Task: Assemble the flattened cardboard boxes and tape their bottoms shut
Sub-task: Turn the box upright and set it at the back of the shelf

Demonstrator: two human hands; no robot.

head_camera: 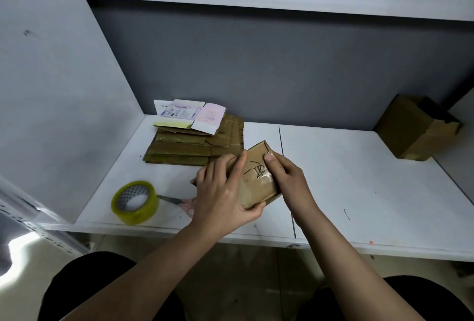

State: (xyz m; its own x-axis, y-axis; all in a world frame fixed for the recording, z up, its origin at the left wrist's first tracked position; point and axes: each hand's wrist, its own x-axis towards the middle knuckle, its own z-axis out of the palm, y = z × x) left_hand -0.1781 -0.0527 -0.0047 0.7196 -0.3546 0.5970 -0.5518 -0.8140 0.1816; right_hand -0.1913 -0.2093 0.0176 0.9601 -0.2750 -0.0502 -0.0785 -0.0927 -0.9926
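Packing station: flattened cartons (195, 146), tape roll (135, 202), white shelf (359, 192)

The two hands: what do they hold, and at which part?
Both hold one small cardboard box. The left hand wraps its left side and near corner; the right hand grips its right edge, thumb on top.

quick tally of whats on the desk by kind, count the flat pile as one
assembled boxes: 2 (held box, corner box)
flat cardboard pile: 1
printed flat carton: 1
tape roll: 1
scissors: 1
total: 6
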